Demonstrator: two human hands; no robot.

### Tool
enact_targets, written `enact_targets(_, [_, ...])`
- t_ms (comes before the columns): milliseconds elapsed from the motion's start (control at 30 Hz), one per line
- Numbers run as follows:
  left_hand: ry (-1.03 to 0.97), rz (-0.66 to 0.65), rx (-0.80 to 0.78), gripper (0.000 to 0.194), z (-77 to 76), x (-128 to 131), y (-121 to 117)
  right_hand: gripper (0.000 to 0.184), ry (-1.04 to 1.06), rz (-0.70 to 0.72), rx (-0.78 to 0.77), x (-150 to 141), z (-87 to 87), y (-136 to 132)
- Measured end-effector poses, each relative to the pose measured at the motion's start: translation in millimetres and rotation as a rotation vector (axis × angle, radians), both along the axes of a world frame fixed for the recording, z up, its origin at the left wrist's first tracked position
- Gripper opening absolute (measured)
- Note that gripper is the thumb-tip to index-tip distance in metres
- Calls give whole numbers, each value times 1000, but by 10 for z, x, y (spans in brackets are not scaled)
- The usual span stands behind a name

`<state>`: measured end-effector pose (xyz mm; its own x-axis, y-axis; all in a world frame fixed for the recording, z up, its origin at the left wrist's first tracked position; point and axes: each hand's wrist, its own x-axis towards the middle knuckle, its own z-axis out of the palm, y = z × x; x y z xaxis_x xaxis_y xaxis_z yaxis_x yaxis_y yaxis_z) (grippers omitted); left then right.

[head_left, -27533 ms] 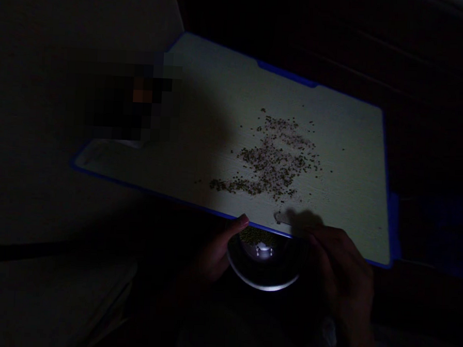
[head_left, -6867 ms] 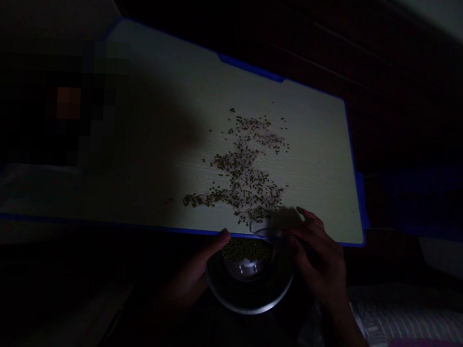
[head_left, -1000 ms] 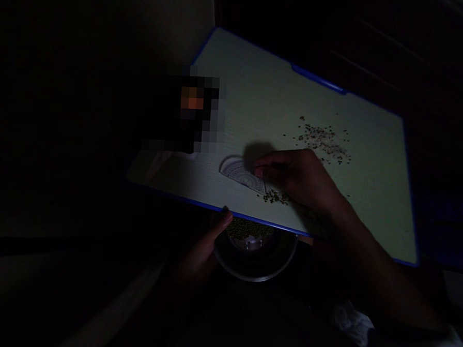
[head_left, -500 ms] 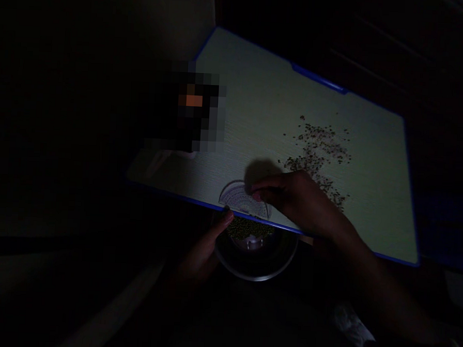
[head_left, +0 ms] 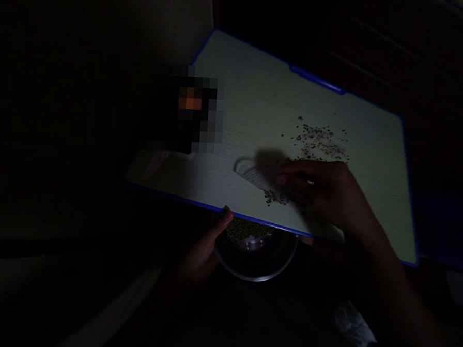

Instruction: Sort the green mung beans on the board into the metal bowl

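The scene is very dark. A pale board with a blue rim [head_left: 259,82] lies tilted before me. Small green beans [head_left: 318,139] are scattered on its right part, with a little heap [head_left: 274,197] near its front edge. My right hand [head_left: 323,191] rests on the board by that heap, fingers pinched on a clear half-round plastic piece [head_left: 250,173] that lies flat on the board. My left hand [head_left: 204,250] grips the rim of a metal bowl [head_left: 253,265] held just under the board's front edge. The bowl holds green beans [head_left: 247,230].
A blurred-out dark object [head_left: 188,114] sits on the board's left part. A light wall [head_left: 177,15] stands behind on the left. Something pale, perhaps cloth [head_left: 353,322], lies at the lower right. Everything else is in darkness.
My right hand with the clear piece has drawn back from the board's front edge, up and to the right. A little heap of beans now lies by it. The bowl has stayed put.
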<state>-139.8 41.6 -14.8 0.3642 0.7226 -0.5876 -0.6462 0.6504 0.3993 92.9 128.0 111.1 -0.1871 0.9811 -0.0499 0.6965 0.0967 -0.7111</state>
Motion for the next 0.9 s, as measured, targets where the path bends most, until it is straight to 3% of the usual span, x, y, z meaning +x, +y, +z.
enact_targets(300, [41,-22,-35,42,15,-69,-26,20,-54,69,-31,-27,-142,-70])
enact_targets(533, [-1,-48,-12,53,-30,9,1,19,-50,93,-71,-33,-152,-127])
enact_targets(733, [-10,-95,42,50,-161,-2,-23,21,14,188,-117,-92,-170,-252])
enact_targets(900, [15,-99,63,44,-284,-128,-108,21,4,169,-118,-26,-42,-314])
